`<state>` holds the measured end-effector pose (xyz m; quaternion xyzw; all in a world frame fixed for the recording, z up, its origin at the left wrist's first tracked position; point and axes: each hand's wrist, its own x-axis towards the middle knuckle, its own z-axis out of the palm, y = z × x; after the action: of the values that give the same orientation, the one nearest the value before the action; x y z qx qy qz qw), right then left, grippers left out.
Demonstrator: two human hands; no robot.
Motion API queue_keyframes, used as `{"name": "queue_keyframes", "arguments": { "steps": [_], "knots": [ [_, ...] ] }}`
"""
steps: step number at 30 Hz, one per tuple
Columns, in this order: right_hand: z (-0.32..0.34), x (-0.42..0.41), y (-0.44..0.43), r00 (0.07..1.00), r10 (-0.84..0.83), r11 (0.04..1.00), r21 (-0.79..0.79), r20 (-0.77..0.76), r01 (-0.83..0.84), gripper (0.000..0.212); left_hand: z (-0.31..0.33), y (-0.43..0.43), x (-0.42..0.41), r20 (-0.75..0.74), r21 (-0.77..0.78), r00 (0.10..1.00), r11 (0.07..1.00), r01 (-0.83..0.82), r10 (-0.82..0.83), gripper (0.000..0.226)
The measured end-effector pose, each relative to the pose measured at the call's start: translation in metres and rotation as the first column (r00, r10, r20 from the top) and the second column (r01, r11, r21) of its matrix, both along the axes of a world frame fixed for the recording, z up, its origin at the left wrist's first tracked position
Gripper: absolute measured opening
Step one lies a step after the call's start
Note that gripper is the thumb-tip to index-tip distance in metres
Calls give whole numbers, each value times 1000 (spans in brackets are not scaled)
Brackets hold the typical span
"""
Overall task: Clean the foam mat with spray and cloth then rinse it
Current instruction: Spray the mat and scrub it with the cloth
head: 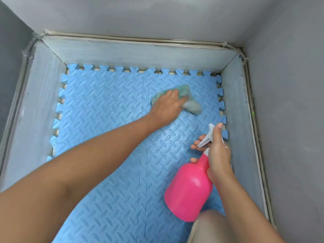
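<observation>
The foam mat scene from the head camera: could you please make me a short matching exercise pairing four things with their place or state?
Things:
1. cloth
2. spray bottle
3. foam mat
4. knee

Place or state:
A. blue, lying flat inside the grey walls
B. pressed to the mat under the left hand
C. bare, at the bottom edge beside the bottle
D. pink, held off the mat in the right hand

Pairs: 1-B, 2-D, 3-A, 4-C

A floor [233, 95] bounded by low grey walls carries blue interlocking foam mat [108, 109] tiles, which cover nearly all of it; a cloth [191, 104] lies on the mat.
</observation>
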<state>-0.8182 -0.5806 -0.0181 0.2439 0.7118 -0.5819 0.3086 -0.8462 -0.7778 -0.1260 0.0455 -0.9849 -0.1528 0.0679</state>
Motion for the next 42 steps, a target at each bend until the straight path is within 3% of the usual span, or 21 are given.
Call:
{"name": "queue_keyframes", "arguments": {
  "steps": [3,8,12,16,21,23,27,33,37,42],
  "knots": [
    [-1,3,-13,995,94,996,-5,-14,-94,75,3,-75,-3,104,-22,907,913,-408,408,50],
    [1,12,-42,946,319,948,8,-52,-319,74,4,-144,55,114,-99,810,818,-567,575,49],
    [8,20,-58,883,458,887,-7,-106,-461,61,4,-223,139,117,-151,593,605,-782,796,49],
    [9,21,-80,821,556,830,30,-129,-557,66,3,-244,154,185,-94,608,629,-771,772,52],
    [-7,18,-124,729,674,737,177,-120,-652,94,16,-241,152,277,-33,571,601,-798,773,51],
    [-12,16,-136,741,664,745,179,-99,-643,88,19,-244,154,317,-9,571,605,-796,757,53],
    [-11,11,-164,734,671,740,30,-103,-672,73,22,-246,155,343,36,573,599,-800,745,53],
    [-9,14,-201,651,746,666,155,-142,-730,76,22,-241,154,314,49,564,580,-813,764,54],
    [-9,4,-200,705,700,712,31,-111,-702,57,19,-236,146,257,20,529,543,-839,809,48],
    [-2,-7,-161,830,530,845,23,-172,-535,61,19,-208,123,187,-21,427,438,-899,885,40]
  ]
}}
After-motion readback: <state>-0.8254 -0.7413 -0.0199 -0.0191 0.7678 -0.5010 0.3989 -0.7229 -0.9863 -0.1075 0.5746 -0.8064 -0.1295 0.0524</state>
